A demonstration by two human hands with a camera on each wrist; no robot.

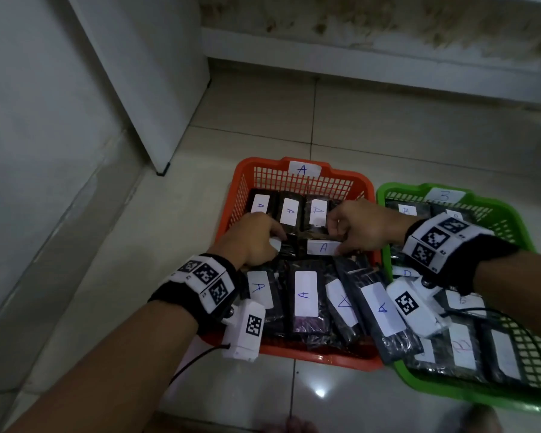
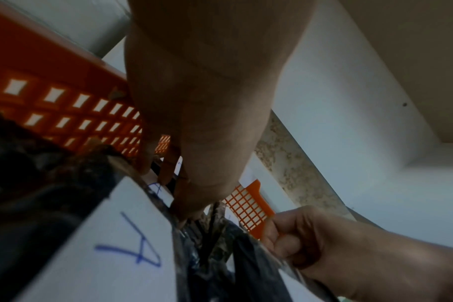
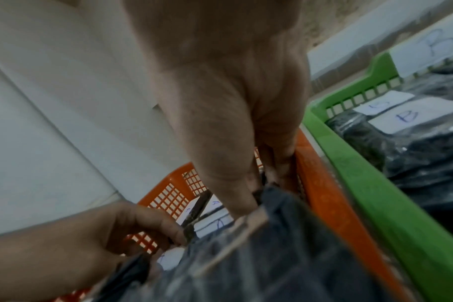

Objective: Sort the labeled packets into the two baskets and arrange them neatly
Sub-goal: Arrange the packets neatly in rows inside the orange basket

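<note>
Both hands tidy the orange basket (image 1: 300,182)

Left hand (image 1: 250,242) and right hand (image 1: 363,226) pinch one packet (image 1: 322,246); tugging hard might mess up neighbours.

Under your hands sits an orange plastic lattice basket (image 1: 297,179) of glossy, crinkled black film packets (image 1: 305,310) with matt white paper labels (image 1: 323,247), on smooth, shiny floor tiles (image 1: 322,392).
</note>
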